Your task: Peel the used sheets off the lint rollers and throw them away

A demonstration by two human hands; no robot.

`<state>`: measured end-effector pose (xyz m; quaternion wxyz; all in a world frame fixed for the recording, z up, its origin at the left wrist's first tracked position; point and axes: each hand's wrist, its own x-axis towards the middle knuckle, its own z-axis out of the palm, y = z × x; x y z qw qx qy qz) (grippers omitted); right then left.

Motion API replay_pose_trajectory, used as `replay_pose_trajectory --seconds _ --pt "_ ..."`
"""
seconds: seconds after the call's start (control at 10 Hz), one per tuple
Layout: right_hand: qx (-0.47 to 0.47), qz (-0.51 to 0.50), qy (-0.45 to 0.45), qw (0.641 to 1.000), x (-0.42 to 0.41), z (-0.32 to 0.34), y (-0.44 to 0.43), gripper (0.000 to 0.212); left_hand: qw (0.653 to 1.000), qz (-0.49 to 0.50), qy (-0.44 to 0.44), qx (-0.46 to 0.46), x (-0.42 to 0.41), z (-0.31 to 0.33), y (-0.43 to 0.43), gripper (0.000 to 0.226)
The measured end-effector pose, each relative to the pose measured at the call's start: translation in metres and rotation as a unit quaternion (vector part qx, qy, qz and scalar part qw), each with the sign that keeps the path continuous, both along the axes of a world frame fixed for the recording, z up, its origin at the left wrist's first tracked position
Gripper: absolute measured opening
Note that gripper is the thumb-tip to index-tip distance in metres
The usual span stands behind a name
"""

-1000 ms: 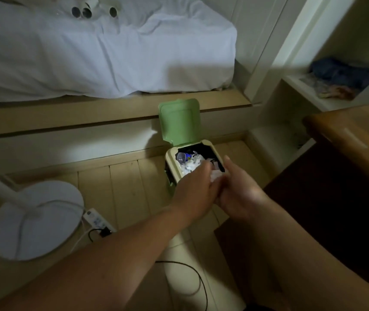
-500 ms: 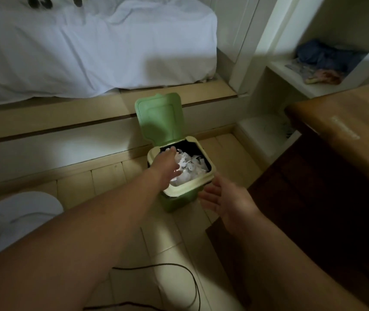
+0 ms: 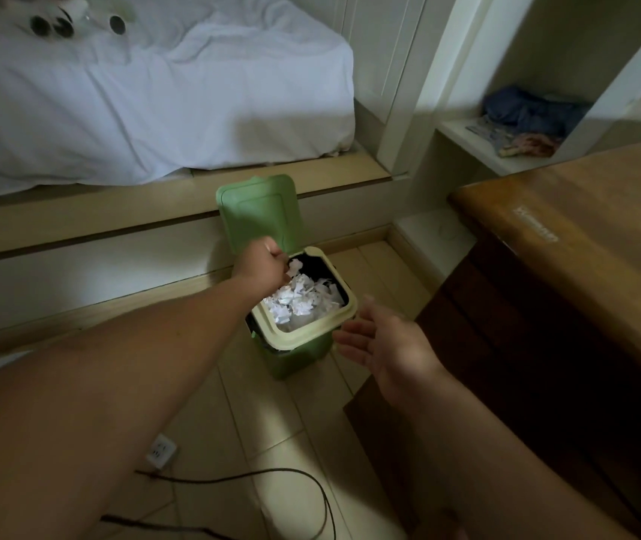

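Note:
A small green bin with a cream rim stands on the floor, its lid tipped up and open. Crumpled white used sheets fill it. My left hand hangs over the bin's back left corner, fingers curled around a crumpled sheet at their tips. My right hand hovers open and empty just right of the bin's front corner, palm up. Several lint rollers lie on the white bed at the top left, blurred.
A wooden desk with a dark front stands close on the right. A power strip and a black cable lie on the floor near me. The bed platform step runs behind the bin. Clothes sit on a shelf at the right.
Both hands held the crumpled sheet above the bin; my left hand then carried it into the bin. My right hand let go and drew back open. The view shifted closer.

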<state>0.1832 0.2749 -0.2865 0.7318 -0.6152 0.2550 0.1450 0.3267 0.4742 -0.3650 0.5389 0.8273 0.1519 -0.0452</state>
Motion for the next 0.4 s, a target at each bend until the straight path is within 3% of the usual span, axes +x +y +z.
replay_pose_trajectory --seconds 0.2,0.4 --pt "0.016 0.01 -0.023 1.0 -0.003 0.013 0.008 0.027 0.994 0.016 -0.049 0.097 -0.008 0.016 0.008 0.014" --pt "0.008 0.041 -0.054 0.998 -0.023 0.049 0.003 0.021 0.995 0.07 -0.065 -0.011 -0.051 0.056 -0.013 0.053"
